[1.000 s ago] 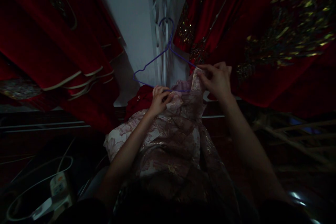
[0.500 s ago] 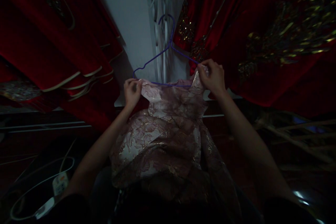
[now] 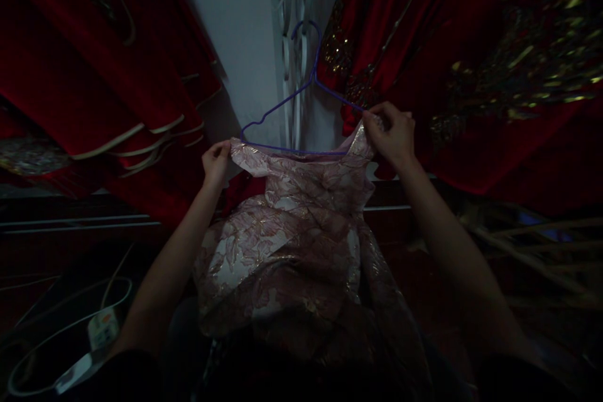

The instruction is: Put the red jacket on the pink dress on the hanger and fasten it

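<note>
A pale pink dress with a shiny floral pattern hangs on a purple wire hanger, its skirt draped down toward my lap. My left hand pinches the outer edge of the dress's left shoulder, just past the hanger's left end. At the other side, my right hand grips the right shoulder of the dress close to the hanger's right arm. The hanger's hook points up and is held by no hand. The lower skirt fades into darkness.
Red garments with light trim hang on the left. On the right hang red garments with gold sequins. A white wall and ornamental metalwork stand behind. A power strip and white cable lie lower left.
My left hand has moved outward to the left, pulling the dress's left shoulder wider over the hanger end. My right hand and the hanger have shifted slightly right.
</note>
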`<control>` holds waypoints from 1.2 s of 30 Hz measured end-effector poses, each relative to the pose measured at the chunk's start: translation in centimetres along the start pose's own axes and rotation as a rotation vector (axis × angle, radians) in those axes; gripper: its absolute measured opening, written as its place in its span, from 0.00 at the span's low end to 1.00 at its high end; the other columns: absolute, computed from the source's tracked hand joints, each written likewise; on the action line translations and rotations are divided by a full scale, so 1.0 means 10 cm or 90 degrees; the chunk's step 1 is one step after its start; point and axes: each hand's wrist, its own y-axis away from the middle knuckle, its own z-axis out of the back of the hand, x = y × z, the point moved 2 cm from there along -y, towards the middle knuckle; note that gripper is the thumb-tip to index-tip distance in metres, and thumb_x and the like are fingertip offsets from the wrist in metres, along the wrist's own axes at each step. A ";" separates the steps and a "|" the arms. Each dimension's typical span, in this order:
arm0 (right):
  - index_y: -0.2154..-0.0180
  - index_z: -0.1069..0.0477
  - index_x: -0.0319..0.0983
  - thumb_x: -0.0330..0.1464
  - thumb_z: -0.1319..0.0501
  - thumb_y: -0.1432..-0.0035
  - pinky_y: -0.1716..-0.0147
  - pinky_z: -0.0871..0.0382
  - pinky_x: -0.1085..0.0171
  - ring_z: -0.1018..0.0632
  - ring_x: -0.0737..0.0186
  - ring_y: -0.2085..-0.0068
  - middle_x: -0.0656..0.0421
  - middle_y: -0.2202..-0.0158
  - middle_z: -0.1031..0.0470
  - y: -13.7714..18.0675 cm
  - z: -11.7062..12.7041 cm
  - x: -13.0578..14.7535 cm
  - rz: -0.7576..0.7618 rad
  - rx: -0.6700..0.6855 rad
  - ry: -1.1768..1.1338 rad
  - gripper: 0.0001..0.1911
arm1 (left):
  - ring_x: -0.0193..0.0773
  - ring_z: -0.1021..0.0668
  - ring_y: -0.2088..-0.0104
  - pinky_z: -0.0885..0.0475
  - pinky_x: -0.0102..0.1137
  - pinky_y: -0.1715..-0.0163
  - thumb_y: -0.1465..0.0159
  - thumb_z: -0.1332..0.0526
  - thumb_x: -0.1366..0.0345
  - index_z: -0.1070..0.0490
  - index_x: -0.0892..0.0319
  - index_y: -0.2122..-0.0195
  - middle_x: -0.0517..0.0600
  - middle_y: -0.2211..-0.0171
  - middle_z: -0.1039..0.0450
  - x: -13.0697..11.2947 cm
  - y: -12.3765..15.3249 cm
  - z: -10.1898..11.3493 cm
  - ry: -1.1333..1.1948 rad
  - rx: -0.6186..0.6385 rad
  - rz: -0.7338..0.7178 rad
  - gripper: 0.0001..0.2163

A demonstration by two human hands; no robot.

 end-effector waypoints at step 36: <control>0.64 0.28 0.43 0.47 0.48 0.40 0.64 0.32 0.59 0.24 0.59 0.67 0.58 0.68 0.23 0.06 -0.08 -0.04 -0.008 0.019 -0.066 0.18 | 0.51 0.24 0.56 0.33 0.41 0.53 0.44 0.39 0.59 0.25 0.58 0.63 0.58 0.59 0.24 0.84 0.41 -0.15 -0.500 0.277 0.046 0.11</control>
